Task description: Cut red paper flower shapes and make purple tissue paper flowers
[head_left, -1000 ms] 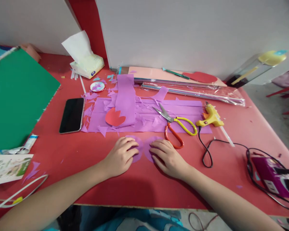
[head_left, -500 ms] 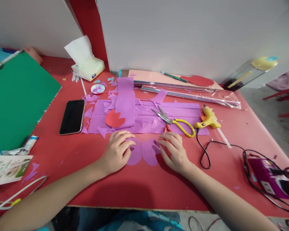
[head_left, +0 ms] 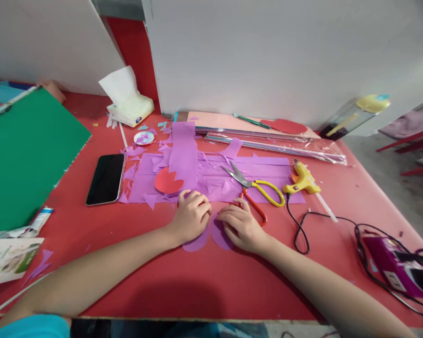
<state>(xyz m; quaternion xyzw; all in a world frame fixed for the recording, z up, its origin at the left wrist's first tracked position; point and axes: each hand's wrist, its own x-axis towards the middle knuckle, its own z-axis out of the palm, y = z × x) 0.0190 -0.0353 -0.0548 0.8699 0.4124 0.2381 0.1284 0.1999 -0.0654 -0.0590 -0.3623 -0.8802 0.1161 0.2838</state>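
Observation:
Two rounded purple paper cutouts lie side by side on the red table (head_left: 204,281), the left cutout (head_left: 197,243) and the right cutout (head_left: 217,235). My left hand (head_left: 192,217) rests on the left one with its fingers curled down, covering most of it. Over the right one lies my right hand (head_left: 240,226), fingers stretched leftward and pressed flat on the paper. The fingertips of both hands almost meet above the gap between the cutouts.
Behind the hands: purple paper sheets and scraps (head_left: 211,171), a red cutout (head_left: 167,182), yellow-and-red scissors (head_left: 257,191), a yellow glue gun (head_left: 302,180) with its black cord. A phone (head_left: 105,179), green board (head_left: 24,155) and tissue box (head_left: 130,110) lie left; a purple power strip (head_left: 396,265) right.
Both hands shifted on the purple cutouts: they spread apart, then came together again, and my left fingers curled. The camera tipped slightly, so the scene sits lower in view.

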